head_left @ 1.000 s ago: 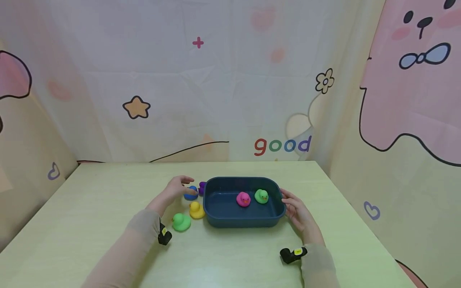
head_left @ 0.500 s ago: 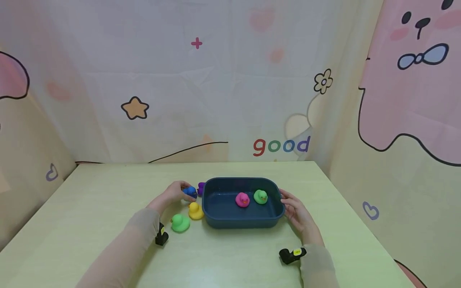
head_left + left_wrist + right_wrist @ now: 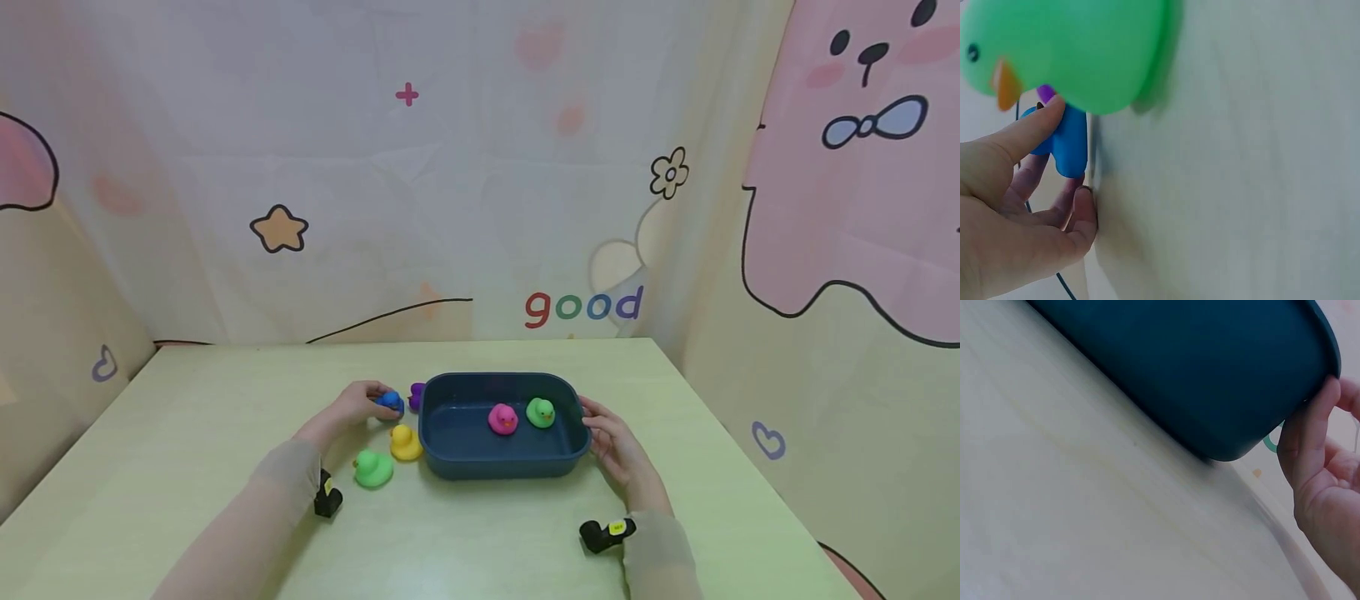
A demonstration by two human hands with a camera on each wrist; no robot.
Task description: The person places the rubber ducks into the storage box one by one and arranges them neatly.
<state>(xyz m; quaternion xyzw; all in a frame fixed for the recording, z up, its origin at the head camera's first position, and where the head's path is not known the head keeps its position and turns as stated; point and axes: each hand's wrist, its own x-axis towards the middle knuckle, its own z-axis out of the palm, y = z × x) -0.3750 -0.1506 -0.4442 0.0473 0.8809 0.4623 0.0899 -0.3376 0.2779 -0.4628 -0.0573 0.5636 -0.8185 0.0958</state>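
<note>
1. Head view, dead centre: the dark-blue tub (image 3: 495, 467) is set on the table (image 3: 480, 546), and inside its right half a pink duck (image 3: 503, 419) and an inner green duck (image 3: 541, 412) are already housed.
2. Just left of the tub, a blue toy duck (image 3: 391, 403) is pinched between thumb and fingers by the left hand (image 3: 354, 406); whether it is lifted off the surface cannot be told.
3. Right of centre, the tub's end is touched by the right hand (image 3: 618, 443), with relaxed fingers and nothing clenched.
4. Left of centre, a yellow duck (image 3: 406, 442) and an outer green duck (image 3: 373, 469) are held by neither hand; a purple toy (image 3: 416, 397) is partly hidden by the tub.
5. Progress is judged partway: two toys are contained, one is grasped, three are left outside.
</note>
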